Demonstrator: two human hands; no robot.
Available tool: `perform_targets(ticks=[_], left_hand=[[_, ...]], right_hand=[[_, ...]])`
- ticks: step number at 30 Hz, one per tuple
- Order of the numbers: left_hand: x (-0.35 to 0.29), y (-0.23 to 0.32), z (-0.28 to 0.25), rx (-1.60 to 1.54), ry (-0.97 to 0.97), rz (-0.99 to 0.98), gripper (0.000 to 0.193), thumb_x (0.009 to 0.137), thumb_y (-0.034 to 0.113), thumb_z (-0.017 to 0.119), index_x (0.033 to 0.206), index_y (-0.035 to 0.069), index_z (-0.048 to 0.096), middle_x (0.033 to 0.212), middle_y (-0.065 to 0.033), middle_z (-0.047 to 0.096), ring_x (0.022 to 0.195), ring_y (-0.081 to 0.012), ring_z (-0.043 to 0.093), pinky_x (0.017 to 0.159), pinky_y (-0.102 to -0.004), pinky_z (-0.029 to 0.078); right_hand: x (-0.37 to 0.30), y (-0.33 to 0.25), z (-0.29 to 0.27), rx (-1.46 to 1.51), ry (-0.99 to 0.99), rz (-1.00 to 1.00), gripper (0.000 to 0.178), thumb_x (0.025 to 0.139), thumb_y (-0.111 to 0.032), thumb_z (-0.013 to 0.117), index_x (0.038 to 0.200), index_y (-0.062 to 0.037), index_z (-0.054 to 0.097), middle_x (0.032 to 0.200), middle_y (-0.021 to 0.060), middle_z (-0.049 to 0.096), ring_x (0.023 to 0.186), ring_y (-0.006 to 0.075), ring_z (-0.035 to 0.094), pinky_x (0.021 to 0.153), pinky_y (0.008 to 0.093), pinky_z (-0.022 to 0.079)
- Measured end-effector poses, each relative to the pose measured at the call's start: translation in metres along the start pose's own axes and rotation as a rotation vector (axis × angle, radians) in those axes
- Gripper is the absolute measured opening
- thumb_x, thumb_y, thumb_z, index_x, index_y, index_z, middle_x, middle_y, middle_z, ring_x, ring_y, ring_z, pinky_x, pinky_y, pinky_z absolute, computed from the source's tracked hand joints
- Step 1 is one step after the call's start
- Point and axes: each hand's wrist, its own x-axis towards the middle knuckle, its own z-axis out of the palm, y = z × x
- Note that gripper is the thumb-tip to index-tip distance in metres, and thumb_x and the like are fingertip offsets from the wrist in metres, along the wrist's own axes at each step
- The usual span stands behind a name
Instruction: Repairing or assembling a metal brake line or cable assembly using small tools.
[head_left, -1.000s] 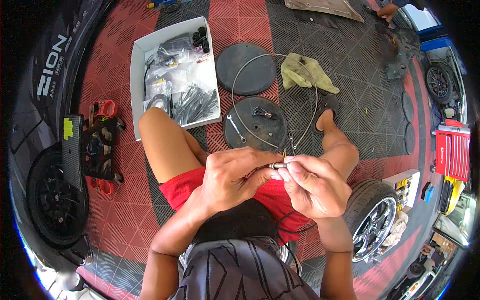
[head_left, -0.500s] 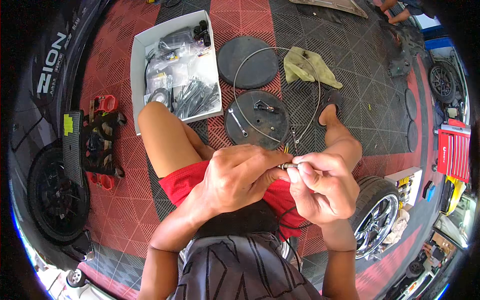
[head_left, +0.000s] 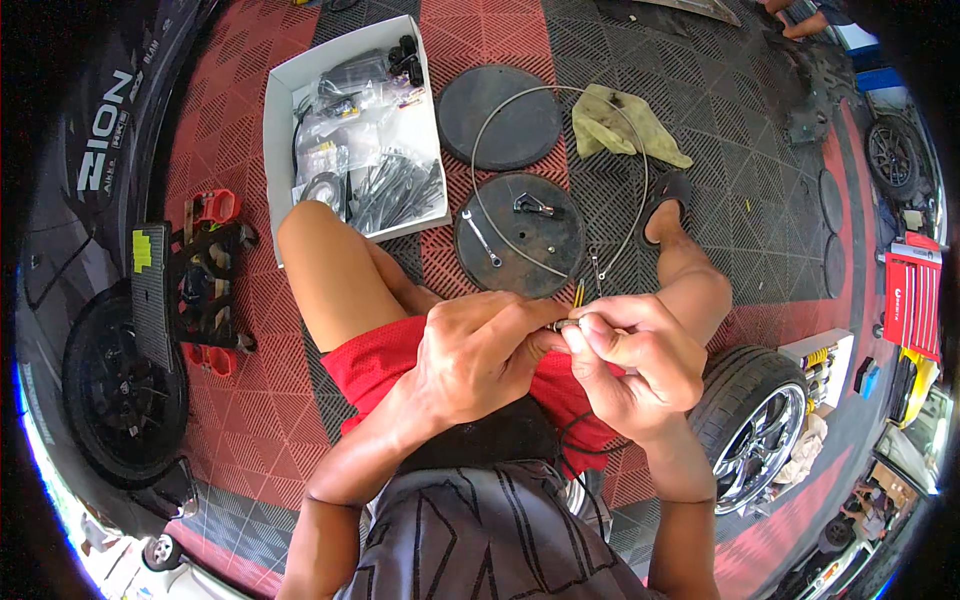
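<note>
Both hands meet above my lap around a small metal fitting [head_left: 563, 324]. My left hand [head_left: 480, 350] pinches one end of it between thumb and forefinger. At the other end, the fingertips of my right hand [head_left: 640, 350] are closed on it, hiding much of the piece. Just beyond, a thin grey line [head_left: 478, 135] lies in a wide loop over two round black discs, the farther disc [head_left: 480, 120] and the nearer disc [head_left: 480, 265]. On the nearer disc rest a combination wrench [head_left: 481, 238] and a small dark tool [head_left: 533, 205].
A white box [head_left: 433, 130] of bagged parts and cable ties stands ahead left. A greenish cloth [head_left: 625, 128] lies ahead right. A chrome wheel [head_left: 765, 430] is at my right, a black creeper [head_left: 200, 280] at my left beside the car [head_left: 95, 230]. Another person's arm [head_left: 803, 25] shows far right.
My right fingertips have shifted slightly left and closed further over the fitting, so less of it shows. The left hand keeps its pinch. The whole view has shifted slightly.
</note>
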Motion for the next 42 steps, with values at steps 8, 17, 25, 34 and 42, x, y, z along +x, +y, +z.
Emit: perform_targets(ticks=[8,17,25,34,42], left_hand=[[0.010,0.006,0.005,-0.194,0.076,-0.067,0.023,0.075,0.004,0.072,0.095,-0.001,0.062,0.085,-0.0133,0.067,0.070,-0.0246,0.067,0.060,-0.0305,0.054],[0.008,0.010,-0.001,-0.198,0.001,-0.171,0.018,0.081,0.006,0.067,0.097,-0.002,0.064,0.084,-0.0124,0.067,0.070,-0.0223,0.067,0.060,-0.0283,0.053],[0.000,0.007,0.009,-0.397,0.037,-0.311,0.018,0.085,0.009,0.064,0.100,-0.002,0.064,0.085,-0.0119,0.068,0.074,-0.0192,0.069,0.065,-0.0268,0.053],[-0.002,0.012,0.011,-0.462,0.080,-0.375,0.030,0.088,0.022,0.065,0.101,-0.005,0.063,0.085,-0.0087,0.067,0.068,-0.0086,0.060,0.059,-0.0189,0.047],[-0.001,0.012,0.005,-0.380,0.033,-0.319,0.021,0.081,0.008,0.069,0.099,-0.002,0.064,0.087,-0.0127,0.068,0.075,-0.0210,0.069,0.064,-0.0277,0.054]], right_hand=[[0.009,-0.007,0.001,-0.025,0.125,-0.084,0.026,0.073,0.004,0.073,0.097,0.0024,0.062,0.088,0.0166,0.064,0.073,0.0230,0.066,0.060,0.0294,0.055],[0.010,-0.013,-0.009,-0.030,0.049,0.025,0.031,0.075,0.005,0.070,0.105,0.0031,0.060,0.091,0.0152,0.064,0.076,0.0247,0.066,0.064,0.0299,0.056],[0.005,-0.011,-0.011,-0.001,0.211,0.035,0.032,0.075,0.008,0.069,0.105,0.0039,0.060,0.091,0.0180,0.063,0.075,0.0227,0.066,0.062,0.0290,0.056],[0.008,-0.015,-0.009,-0.051,0.116,0.015,0.029,0.075,0.005,0.070,0.103,0.0024,0.062,0.088,0.0170,0.065,0.076,0.0221,0.067,0.063,0.0274,0.057],[0.007,-0.011,-0.006,-0.125,0.098,-0.098,0.029,0.074,0.004,0.070,0.102,0.0029,0.063,0.086,0.0151,0.065,0.072,0.0228,0.067,0.061,0.0297,0.056]])
